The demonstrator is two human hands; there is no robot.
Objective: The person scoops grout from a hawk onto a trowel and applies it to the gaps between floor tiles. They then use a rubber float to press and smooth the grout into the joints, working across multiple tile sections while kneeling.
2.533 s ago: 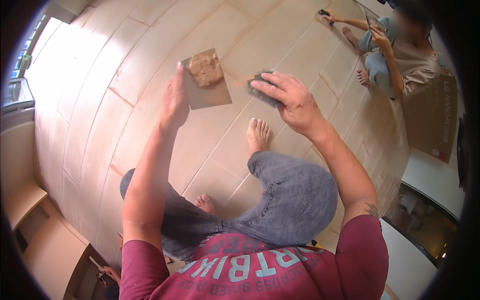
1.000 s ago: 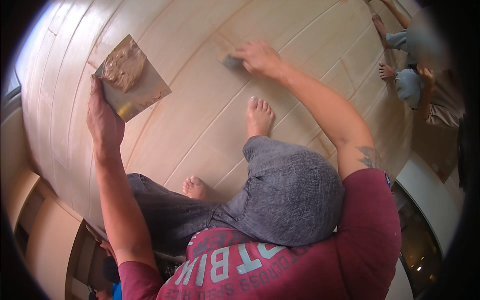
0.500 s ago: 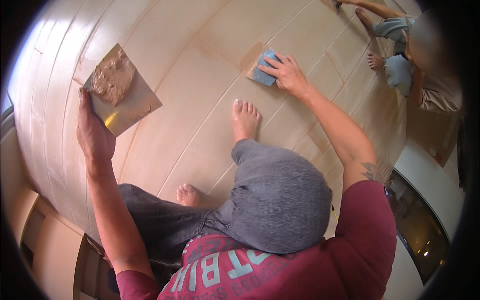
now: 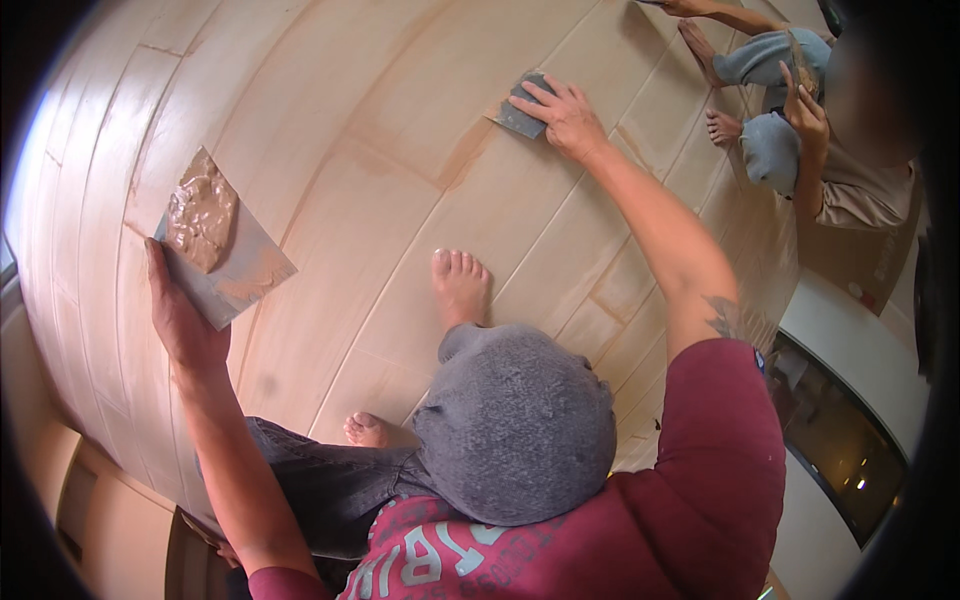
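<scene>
Through the head camera I have my left hand (image 4: 190,325) out on the left, its grip closed on a square metal plate (image 4: 238,262). The plate reaches up and to the right from that grip, its lower-left edge at the palm; most of the fingers are hidden beneath it. A wet brown mound of paste (image 4: 202,215) sits on the plate's upper-left part, beyond the fingers and apart from them, while a thinner tan smear (image 4: 257,279) crosses the side toward the right corner. My right hand (image 4: 572,120) is stretched well ahead, its grip on a dark rectangular tool (image 4: 522,115): the fingers lie spread over the top, the tool shows mainly to their left, and I can't see the thumb. The tool appears to lie flat on the tiled floor (image 4: 330,350), near a brown streak (image 4: 465,155) along a joint. My bare foot (image 4: 462,285) is planted between the two hands, nearer my body. At upper right a co-worker (image 4: 850,185) sits in pale blue trousers.
</scene>
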